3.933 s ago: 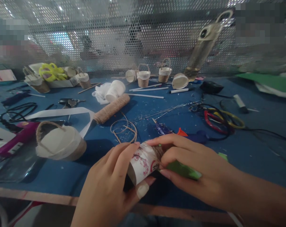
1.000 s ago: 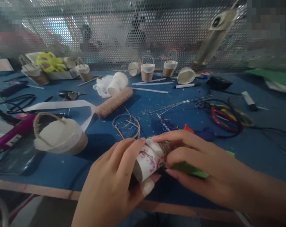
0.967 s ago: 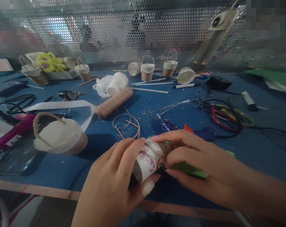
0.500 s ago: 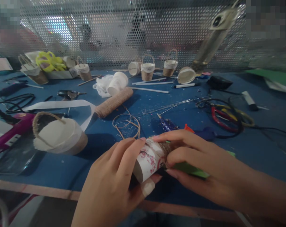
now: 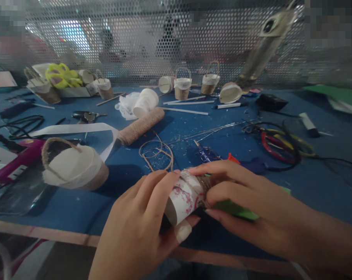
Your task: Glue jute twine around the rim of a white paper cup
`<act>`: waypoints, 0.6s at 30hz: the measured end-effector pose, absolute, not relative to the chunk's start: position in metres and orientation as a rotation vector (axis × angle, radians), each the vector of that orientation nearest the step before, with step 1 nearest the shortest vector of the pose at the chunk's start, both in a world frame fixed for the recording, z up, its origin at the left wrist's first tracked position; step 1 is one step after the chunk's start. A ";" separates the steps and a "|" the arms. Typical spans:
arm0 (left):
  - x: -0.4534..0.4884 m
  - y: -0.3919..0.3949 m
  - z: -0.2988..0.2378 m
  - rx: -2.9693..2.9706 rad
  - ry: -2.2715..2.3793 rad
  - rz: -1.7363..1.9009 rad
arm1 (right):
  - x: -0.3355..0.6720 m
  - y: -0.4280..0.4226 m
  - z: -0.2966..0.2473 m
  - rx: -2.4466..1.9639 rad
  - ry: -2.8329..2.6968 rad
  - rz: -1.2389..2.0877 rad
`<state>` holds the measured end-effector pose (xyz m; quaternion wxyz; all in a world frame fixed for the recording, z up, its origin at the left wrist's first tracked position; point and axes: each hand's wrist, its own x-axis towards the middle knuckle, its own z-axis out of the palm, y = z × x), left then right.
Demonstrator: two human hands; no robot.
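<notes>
A small paper cup printed with pink blossoms lies on its side between my hands, near the front edge of the blue table. My left hand wraps round its open end. My right hand pinches the cup's base, where brown twine is wound, and something green shows under its fingers. A loose loop of twine trails from the cup towards a twine spool.
A twine-wrapped cup basket lies on its side at the left beside a magenta glue gun and a white ribbon. Small baskets stand at the back before a perforated metal screen. Pliers and cables lie at the right.
Almost nothing differs. Both hands keep their hold on the blossom cup; only the view drifts slightly.
</notes>
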<state>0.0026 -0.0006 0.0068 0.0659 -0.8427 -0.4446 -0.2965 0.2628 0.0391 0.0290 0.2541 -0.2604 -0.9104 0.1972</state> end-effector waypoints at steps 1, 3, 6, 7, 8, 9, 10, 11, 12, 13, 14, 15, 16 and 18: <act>0.003 -0.001 0.007 -2.540 -1.338 -0.893 | 0.263 0.039 0.029 -0.705 -2.473 0.538; 0.003 -0.001 0.007 -2.532 -1.338 -0.891 | 0.264 0.039 0.028 -0.698 -2.470 0.533; 0.003 0.000 0.006 -2.525 -1.348 -0.891 | 0.264 0.039 0.027 -0.699 -2.469 0.523; 0.003 0.000 0.006 -2.524 -1.353 -0.892 | 0.264 0.040 0.028 -0.701 -2.468 0.523; 0.003 0.001 0.006 -2.526 -1.353 -0.892 | 0.264 0.040 0.028 -0.699 -2.468 0.526; 0.003 0.001 0.006 -2.527 -1.353 -0.890 | 0.263 0.040 0.028 -0.697 -2.469 0.530; 0.003 0.001 0.006 -2.526 -1.354 -0.889 | 0.263 0.041 0.028 -0.696 -2.469 0.534; 0.003 0.001 0.006 -2.524 -1.352 -0.887 | 0.263 0.041 0.028 -0.697 -2.469 0.534; 0.003 0.001 0.005 -2.520 -1.347 -0.890 | 0.263 0.041 0.027 -0.699 -2.470 0.530; 0.003 0.001 0.005 -2.519 -1.345 -0.890 | 0.263 0.041 0.027 -0.700 -2.471 0.527; 0.003 0.001 0.005 -2.519 -1.343 -0.891 | 0.263 0.041 0.027 -0.699 -2.469 0.524; 0.003 0.001 0.005 -2.518 -1.343 -0.894 | 0.263 0.041 0.027 -0.695 -2.466 0.520; 0.003 0.001 0.005 -2.519 -1.341 -0.895 | 0.263 0.040 0.027 -0.689 -2.462 0.518; 0.003 0.000 0.004 -2.517 -1.350 -0.892 | 0.263 0.040 0.028 -0.685 -2.461 0.522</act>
